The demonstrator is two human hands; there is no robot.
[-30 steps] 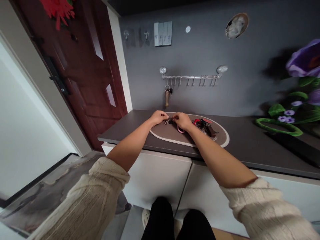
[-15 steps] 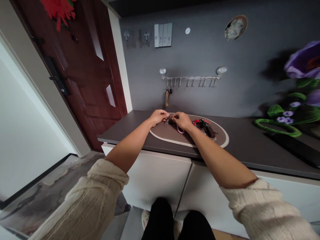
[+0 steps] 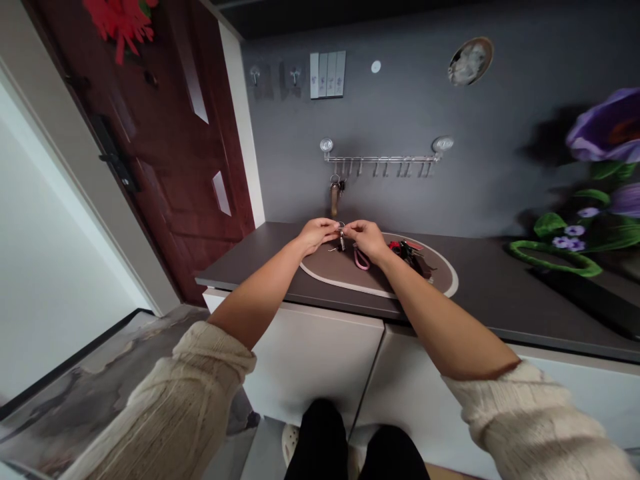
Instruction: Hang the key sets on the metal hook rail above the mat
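My left hand [image 3: 320,233] and my right hand [image 3: 366,239] meet above the left part of an oval brown mat [image 3: 345,276] with a pale rim. Both pinch a bunch of keys [image 3: 342,241], whose metal ring shows between the fingertips while small keys dangle below. A pink loop strap [image 3: 361,260] hangs beneath my right hand; whether it joins the keys is hidden by the fingers. To the right of that hand, a pile of other keys and fobs [image 3: 411,256], red, black and dark brown, lies on the mat.
A clear hook rail [image 3: 383,159] is fixed to the grey wall, with a brown key fob [image 3: 335,199] hanging at its left end. Purple flowers with a green ring [image 3: 555,257] stand on the dark counter [image 3: 490,280] at right. A dark red door [image 3: 185,153] is at left.
The keys have come up slightly between my fingers, and the ring now shows upright with keys hanging under it. My hands stay close together in nearly the same place.
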